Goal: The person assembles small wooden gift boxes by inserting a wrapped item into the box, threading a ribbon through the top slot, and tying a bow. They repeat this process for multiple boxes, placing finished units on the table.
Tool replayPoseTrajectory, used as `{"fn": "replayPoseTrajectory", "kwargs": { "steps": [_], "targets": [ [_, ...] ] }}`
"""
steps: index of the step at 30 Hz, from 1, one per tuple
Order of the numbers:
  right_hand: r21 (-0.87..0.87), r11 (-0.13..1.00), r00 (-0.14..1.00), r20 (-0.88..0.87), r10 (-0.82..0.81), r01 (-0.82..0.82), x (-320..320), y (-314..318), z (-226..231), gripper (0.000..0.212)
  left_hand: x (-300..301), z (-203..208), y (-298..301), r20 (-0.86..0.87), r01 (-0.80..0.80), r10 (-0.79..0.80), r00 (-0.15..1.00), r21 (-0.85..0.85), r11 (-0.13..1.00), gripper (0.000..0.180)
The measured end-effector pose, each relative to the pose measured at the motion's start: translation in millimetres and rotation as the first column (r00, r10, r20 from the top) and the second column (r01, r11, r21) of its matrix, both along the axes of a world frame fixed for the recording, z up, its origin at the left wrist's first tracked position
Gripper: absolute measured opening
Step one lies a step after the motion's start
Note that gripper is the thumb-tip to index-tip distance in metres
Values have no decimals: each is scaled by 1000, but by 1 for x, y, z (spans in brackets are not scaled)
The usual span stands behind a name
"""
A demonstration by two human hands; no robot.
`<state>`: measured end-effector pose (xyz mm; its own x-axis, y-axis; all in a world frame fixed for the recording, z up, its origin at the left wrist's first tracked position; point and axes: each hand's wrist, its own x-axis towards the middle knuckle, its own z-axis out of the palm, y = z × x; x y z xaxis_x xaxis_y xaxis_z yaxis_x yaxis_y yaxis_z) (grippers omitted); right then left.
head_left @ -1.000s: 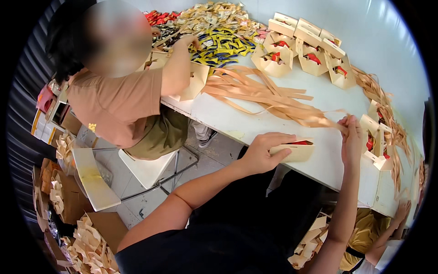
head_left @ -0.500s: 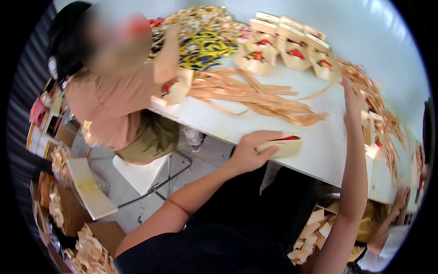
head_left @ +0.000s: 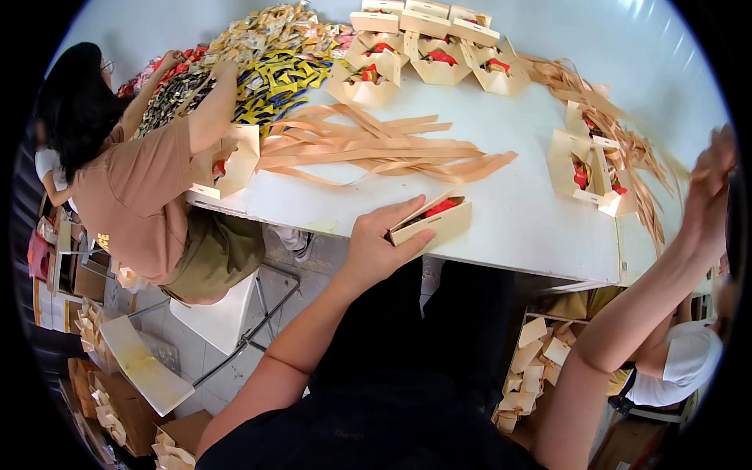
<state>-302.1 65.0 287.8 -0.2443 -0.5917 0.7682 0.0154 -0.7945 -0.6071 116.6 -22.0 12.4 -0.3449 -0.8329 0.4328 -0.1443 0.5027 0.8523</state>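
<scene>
A small cream folding box (head_left: 439, 227) with red wrapped contents showing at its open top is gripped in my left hand (head_left: 380, 239), thumb on the near side and fingers behind. It is held tilted over the table's near edge. My right hand (head_left: 709, 184) is raised at the far right, beyond the end of the ribbons. Its fingers are blurred, so whether anything is in them is unclear. Peach ribbons (head_left: 392, 149) lie loose on the white table (head_left: 501, 227), and more ribbons (head_left: 627, 145) run along its right side.
Filled cream boxes (head_left: 439, 66) stand in rows at the back, others (head_left: 583, 168) at the right. A co-worker (head_left: 141, 180) sits left, reaching into heaps of wrapped sweets (head_left: 278, 82) beside a box (head_left: 235, 160). Another person (head_left: 681, 360) is at lower right, near a carton of folded boxes (head_left: 536, 364).
My right hand has moved right, away from the ribbons on the table. My left hand still holds the box, now showing more of its red contents. The whole view has shifted.
</scene>
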Motion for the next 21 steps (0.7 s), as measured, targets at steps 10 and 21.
{"fn": "replayPoseTrajectory", "kwargs": {
  "steps": [10, 21],
  "targets": [
    [763, 646, 997, 34, -72, 20, 206, -2, -233, 20, -13, -6, -2, 15, -74, 80, 997, -224, 972, 33],
    [774, 629, 954, 135, -266, 66, 244, -8, -255, 14, -32, -17, 13, -28, -289, 301, 953, -368, 884, 31]
  ]
}}
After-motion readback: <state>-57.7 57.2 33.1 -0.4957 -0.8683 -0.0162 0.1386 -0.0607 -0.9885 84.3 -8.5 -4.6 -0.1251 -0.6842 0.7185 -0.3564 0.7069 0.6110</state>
